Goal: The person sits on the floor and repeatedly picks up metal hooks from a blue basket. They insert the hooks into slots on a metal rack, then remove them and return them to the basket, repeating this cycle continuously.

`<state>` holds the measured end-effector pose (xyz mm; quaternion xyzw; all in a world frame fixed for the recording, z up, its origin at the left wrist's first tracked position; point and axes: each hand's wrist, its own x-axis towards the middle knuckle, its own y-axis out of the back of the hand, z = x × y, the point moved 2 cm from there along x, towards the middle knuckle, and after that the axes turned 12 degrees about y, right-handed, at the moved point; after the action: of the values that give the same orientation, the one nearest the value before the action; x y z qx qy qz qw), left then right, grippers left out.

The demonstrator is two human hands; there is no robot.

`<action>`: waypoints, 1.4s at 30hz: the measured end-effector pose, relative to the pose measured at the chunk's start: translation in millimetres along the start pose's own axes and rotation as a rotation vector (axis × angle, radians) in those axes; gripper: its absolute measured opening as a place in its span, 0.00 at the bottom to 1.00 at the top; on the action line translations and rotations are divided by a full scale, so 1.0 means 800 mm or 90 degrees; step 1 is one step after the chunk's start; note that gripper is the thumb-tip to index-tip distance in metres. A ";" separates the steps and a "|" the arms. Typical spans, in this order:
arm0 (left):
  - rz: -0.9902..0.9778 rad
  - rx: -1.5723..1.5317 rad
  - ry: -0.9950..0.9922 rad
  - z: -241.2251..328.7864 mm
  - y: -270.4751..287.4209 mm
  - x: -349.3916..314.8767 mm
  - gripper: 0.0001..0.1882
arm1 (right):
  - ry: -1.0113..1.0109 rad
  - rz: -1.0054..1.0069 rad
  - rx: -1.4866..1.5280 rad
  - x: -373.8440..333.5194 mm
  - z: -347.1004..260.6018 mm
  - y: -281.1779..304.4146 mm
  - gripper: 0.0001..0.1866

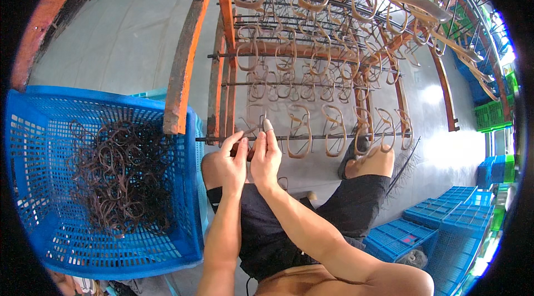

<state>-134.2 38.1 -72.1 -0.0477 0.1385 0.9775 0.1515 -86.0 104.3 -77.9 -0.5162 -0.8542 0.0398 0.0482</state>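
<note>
My left hand [231, 162] and my right hand [266, 159] are close together at the left part of the lowest rod [317, 137] of a rack. Both are closed in a pinch on a brown eyeglass frame [253, 129], mostly hidden by my fingers. A greyish cover sits on the tip of my right index finger. Just right of my hands, a row of pale brown eyeglass frames [299, 132] hangs from the same rod. To my left, a blue plastic basket [189, 196] holds a tangled pile of dark brown eyeglass frames [119, 179].
The orange rack [183, 68] rises in front of me, with more rods and hanging frames on higher levels. One orange leg reaches over the basket's rim. Blue crates [400, 237] are stacked at the lower right. Green crates [489, 115] stand farther right.
</note>
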 end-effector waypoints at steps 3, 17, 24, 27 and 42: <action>-0.028 -0.125 0.126 -0.013 0.005 0.009 0.11 | 0.027 -0.026 -0.040 -0.009 -0.008 -0.010 0.21; -0.165 -0.462 0.427 -0.024 0.002 0.017 0.09 | 0.103 -0.081 -0.194 -0.005 -0.006 -0.006 0.20; -0.122 -0.400 0.368 -0.018 0.002 0.013 0.08 | 0.084 -0.062 -0.148 -0.007 -0.006 -0.006 0.20; -0.129 -0.391 0.371 -0.018 0.002 0.015 0.08 | 0.146 -0.047 -0.191 -0.006 0.003 -0.007 0.20; -0.159 0.099 0.067 0.009 0.014 -0.002 0.12 | -0.085 -0.076 -0.105 -0.010 0.009 0.038 0.21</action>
<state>-136.5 29.8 -61.8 -0.1039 0.2142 0.9337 0.2674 -56.9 111.4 -88.8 -0.4630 -0.8850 0.0006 -0.0492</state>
